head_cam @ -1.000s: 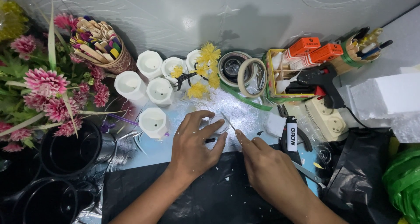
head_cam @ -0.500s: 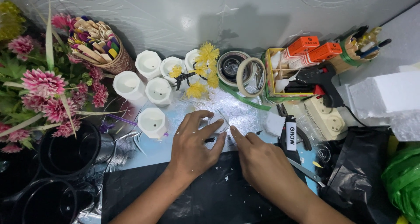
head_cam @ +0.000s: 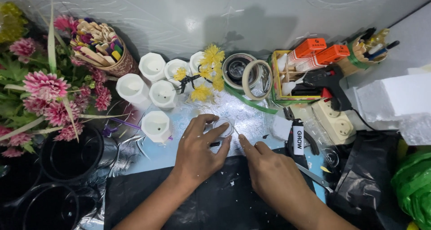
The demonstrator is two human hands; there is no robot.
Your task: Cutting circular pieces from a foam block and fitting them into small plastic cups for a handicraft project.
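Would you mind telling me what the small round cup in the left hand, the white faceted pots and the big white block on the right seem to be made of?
The small round cup, pinched by the left hand, looks like clear thin plastic: the table shows through it. The white faceted pots look matte, perhaps plaster or ceramic; hard to tell which. The big white block looks like foam, with a grainy, crumbly edge.

A craft workbench for making artificial flower arrangements: pink fake flowers (head_cam: 45, 95), small white pots (head_cam: 157, 93), tape rolls (head_cam: 251, 77), a glue gun (head_cam: 327, 84), pliers (head_cam: 298, 135) and black pots (head_cam: 67, 156) crowd the foil-covered surface.
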